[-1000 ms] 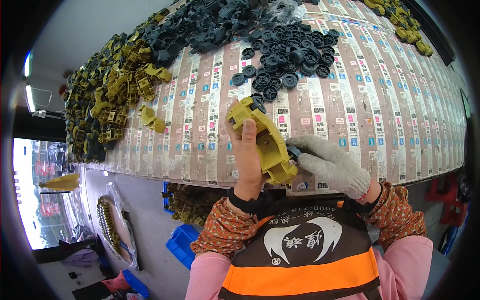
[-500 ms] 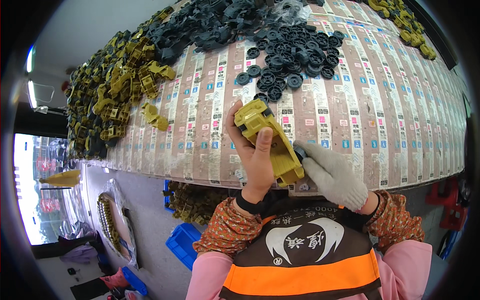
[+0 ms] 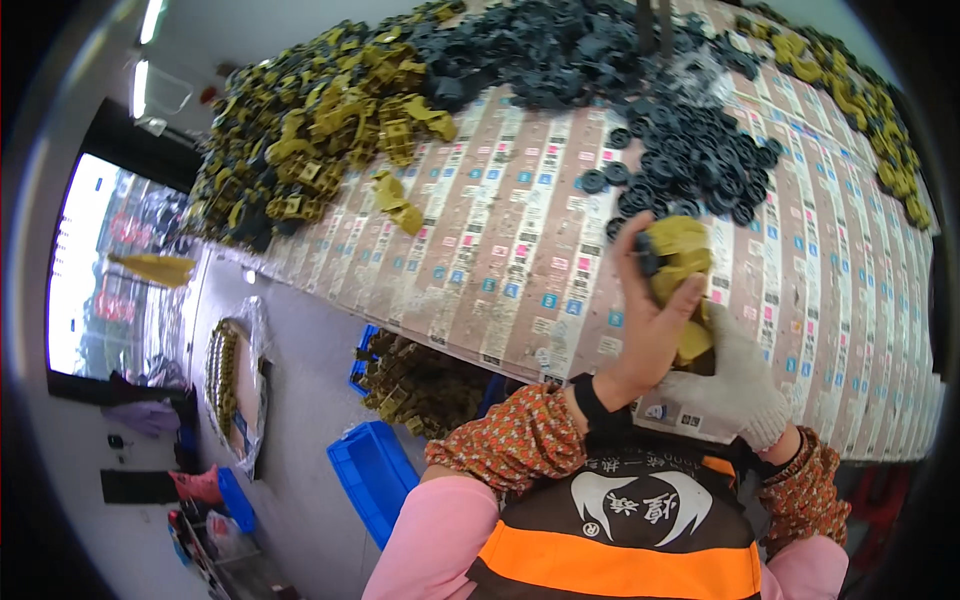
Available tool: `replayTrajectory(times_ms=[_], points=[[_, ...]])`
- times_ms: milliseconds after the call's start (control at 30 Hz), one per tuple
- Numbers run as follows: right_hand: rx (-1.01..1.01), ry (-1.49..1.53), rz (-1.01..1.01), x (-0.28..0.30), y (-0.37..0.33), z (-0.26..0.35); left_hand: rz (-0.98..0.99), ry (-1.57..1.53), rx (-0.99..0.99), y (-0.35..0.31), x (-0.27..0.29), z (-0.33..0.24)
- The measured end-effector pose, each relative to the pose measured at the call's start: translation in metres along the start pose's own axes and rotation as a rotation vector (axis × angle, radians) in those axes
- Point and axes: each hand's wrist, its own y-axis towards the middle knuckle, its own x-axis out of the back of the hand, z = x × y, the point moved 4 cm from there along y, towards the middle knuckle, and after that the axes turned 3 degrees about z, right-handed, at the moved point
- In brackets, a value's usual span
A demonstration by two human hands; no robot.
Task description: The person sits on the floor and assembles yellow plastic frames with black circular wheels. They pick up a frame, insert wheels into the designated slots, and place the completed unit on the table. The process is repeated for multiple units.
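Note:
A yellow toy truck [image 3: 682,248] is held up over the near part of the table, with a dark wheel [image 3: 647,256] on its left side. My bare left hand [image 3: 648,335] is closed round the truck, thumb across its near face. My right hand [image 3: 735,380], in a pale knitted glove, is closed at the truck's lower end; its fingertips are partly hidden and blurred. Just beyond the truck lies a heap of loose dark wheels [image 3: 695,150].
The table [image 3: 470,300] is covered in printed, striped sheeting. Yellow truck bodies [image 3: 330,120] are heaped at far left, dark plastic parts [image 3: 550,50] at the back, and more yellow parts [image 3: 860,100] at far right. A blue bin [image 3: 372,475] stands on the floor at left.
My view has swung, so table and heaps appear shifted. The truck is turned more upright between my hands, and my gloved hand has moved from its side to its lower end.

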Motion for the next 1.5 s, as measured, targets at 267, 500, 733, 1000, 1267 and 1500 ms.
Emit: replayTrajectory(times_ms=[267,500,733,1000,1267,1500], points=[[-0.341,0.212,-0.343,0.130,0.062,-0.093,-0.208,0.932,-0.193,0.096,0.164,-0.039],[-0.251,-0.341,-0.794,0.276,0.062,-0.164,-0.850,1.666,0.177,0.162,0.401,-0.090],[0.047,-0.503,-0.545,0.171,0.111,-0.092,-0.610,0.739,0.418,0.141,0.409,-0.081],[0.019,-0.758,-0.359,0.101,0.135,-0.066,-0.262,-0.030,0.418,0.095,0.335,-0.080],[0.033,-0.964,-0.296,0.086,0.133,-0.054,-0.121,-0.198,0.639,0.033,0.195,-0.042],[0.157,-0.750,-0.298,0.077,0.091,-0.062,-0.009,-0.252,0.697,0.003,0.094,-0.004]])
